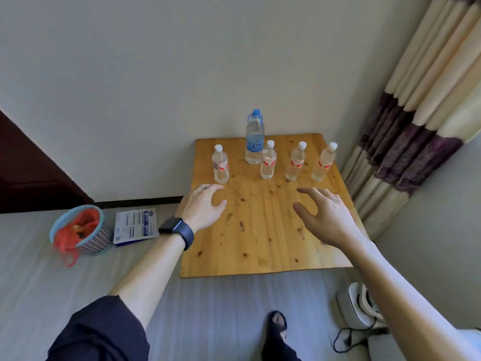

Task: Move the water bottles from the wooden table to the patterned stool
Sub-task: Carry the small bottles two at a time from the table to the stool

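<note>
Both hands, left hand (204, 204) and right hand (324, 213), hover apart and empty over the tabletop (260, 230); grip each small bottle (220, 165) mid-body, keeping it upright.

The patterned stool is out of view. The small bottles' red labels (268, 162) are too small to read. The tall blue-capped bottle (254, 136) stands partly hidden behind one of them at 12 o'clock. The white device (356, 303) at 4 o'clock lies partly behind the right forearm.
</note>
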Motion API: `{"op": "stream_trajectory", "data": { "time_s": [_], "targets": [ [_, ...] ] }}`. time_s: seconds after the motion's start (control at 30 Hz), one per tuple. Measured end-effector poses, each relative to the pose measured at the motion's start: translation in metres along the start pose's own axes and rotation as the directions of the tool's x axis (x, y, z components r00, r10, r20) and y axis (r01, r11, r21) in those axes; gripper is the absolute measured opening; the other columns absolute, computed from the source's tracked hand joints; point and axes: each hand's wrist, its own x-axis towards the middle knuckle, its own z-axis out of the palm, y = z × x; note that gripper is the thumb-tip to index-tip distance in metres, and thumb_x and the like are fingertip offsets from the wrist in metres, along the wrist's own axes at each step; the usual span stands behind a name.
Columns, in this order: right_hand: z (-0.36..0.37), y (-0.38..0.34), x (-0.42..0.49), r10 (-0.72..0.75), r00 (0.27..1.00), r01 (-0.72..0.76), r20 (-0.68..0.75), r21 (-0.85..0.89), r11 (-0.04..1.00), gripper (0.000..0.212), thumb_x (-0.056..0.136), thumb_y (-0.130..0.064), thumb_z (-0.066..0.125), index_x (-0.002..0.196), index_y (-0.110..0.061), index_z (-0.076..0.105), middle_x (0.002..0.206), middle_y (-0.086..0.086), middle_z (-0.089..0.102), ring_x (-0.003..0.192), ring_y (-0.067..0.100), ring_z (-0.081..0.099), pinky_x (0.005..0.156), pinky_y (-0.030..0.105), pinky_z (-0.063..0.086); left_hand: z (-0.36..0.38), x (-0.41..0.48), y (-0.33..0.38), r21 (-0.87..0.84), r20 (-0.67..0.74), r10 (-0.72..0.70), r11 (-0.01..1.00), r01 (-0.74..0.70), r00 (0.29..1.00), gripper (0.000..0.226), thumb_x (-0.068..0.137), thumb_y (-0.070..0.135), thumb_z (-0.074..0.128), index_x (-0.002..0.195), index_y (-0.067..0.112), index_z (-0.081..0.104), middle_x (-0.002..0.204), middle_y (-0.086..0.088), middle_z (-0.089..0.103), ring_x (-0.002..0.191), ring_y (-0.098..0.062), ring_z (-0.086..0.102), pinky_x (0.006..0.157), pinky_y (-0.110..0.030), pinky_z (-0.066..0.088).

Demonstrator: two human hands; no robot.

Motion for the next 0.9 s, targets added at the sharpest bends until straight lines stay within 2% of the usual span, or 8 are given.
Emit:
{"op": "stream_trajectory", "data": {
  "time_s": [0.2,0.3,0.37,0.43,0.57,0.7,0.8,0.9],
  "targets": [
    [0.034,0.021,0.142,0.011,0.997,-0.013,0.082,0.023,1.0,0.053,0.093,-0.059,0.049,0.14,-0.035,0.046,0.141,0.0,0.052,0.128,0.027,0.046,0.102,0.039,0.041,0.034,0.116,-0.014,-0.011,0.038,-0.072,0.997,0.073,0.997,0.05,0.095,0.041,0.057,0.143,0.031,0.044,0.149,0.002,0.039,0.127,-0.021,0.049,0.091,-0.028,0.043],
    [0.049,0.029,0.205,0.001,0.991,-0.009,0.137,0.057,0.998,0.055,0.093,-0.055,0.053,0.141,-0.03,0.046,0.144,0.003,0.05,0.129,0.032,0.046,0.103,0.04,0.038,0.041,0.167,-0.018,-0.04,0.043,-0.151,0.987,0.152,0.988,0.058,0.094,0.042,0.058,0.146,0.033,0.035,0.154,0.002,0.03,0.127,-0.024,0.049,0.088,-0.033,0.048],
    [0.057,0.029,0.252,-0.01,0.984,-0.003,0.177,0.069,0.998,0.058,0.094,-0.052,0.054,0.144,-0.026,0.043,0.145,0.005,0.049,0.132,0.032,0.044,0.105,0.04,0.036,0.045,0.204,-0.022,-0.076,0.042,-0.19,0.978,0.193,0.981,0.06,0.093,0.041,0.059,0.147,0.032,0.033,0.153,0.0,0.03,0.126,-0.024,0.049,0.082,-0.03,0.044],
    [0.067,0.029,0.297,-0.004,0.979,-0.011,0.202,0.075,0.997,0.063,0.094,-0.052,0.055,0.147,-0.024,0.039,0.147,0.008,0.045,0.133,0.033,0.043,0.107,0.042,0.036,0.048,0.238,-0.029,-0.13,0.025,-0.25,0.959,0.252,0.968,0.061,0.093,0.042,0.061,0.146,0.03,0.034,0.15,-0.002,0.035,0.125,-0.023,0.049,0.081,-0.026,0.038],
    [0.098,0.034,0.368,0.021,0.957,-0.046,0.289,0.08,0.996,0.076,0.091,-0.056,0.053,0.154,-0.028,0.021,0.158,0.008,0.029,0.139,0.035,0.038,0.11,0.048,0.036,0.058,0.286,-0.042,-0.235,0.048,-0.36,0.903,0.361,0.932,0.07,0.089,0.044,0.065,0.148,0.031,0.031,0.146,-0.007,0.039,0.126,-0.024,0.048,0.086,-0.026,0.037],
    [0.125,0.037,0.42,0.069,0.938,-0.077,0.34,0.011,0.997,0.08,0.09,-0.061,0.048,0.155,-0.038,0.008,0.164,0.002,0.016,0.134,0.036,0.045,0.099,0.049,0.047,0.075,0.327,-0.065,-0.263,0.122,-0.411,0.864,0.429,0.903,0.08,0.089,0.041,0.068,0.153,0.027,0.021,0.15,-0.011,0.033,0.134,-0.028,0.041,0.092,-0.026,0.032],
    [0.144,0.041,0.437,0.142,0.907,-0.116,0.397,-0.088,0.989,0.074,0.093,-0.059,0.046,0.155,-0.036,0.013,0.162,0.002,0.023,0.131,0.036,0.049,0.095,0.047,0.048,0.092,0.351,-0.081,-0.245,0.178,-0.44,0.846,0.473,0.88,0.081,0.089,0.042,0.067,0.154,0.026,0.02,0.146,-0.014,0.036,0.129,-0.028,0.044,0.09,-0.026,0.033],
    [0.16,0.047,0.438,0.144,0.909,-0.125,0.391,-0.074,0.989,0.056,0.097,-0.049,0.046,0.147,-0.034,0.027,0.148,0.006,0.045,0.117,0.036,0.058,0.084,0.044,0.05,0.104,0.365,-0.092,-0.243,0.173,-0.452,0.841,0.483,0.875,0.066,0.092,0.045,0.063,0.149,0.027,0.033,0.132,-0.011,0.049,0.103,-0.019,0.051,0.079,-0.022,0.038]
  ]
}}
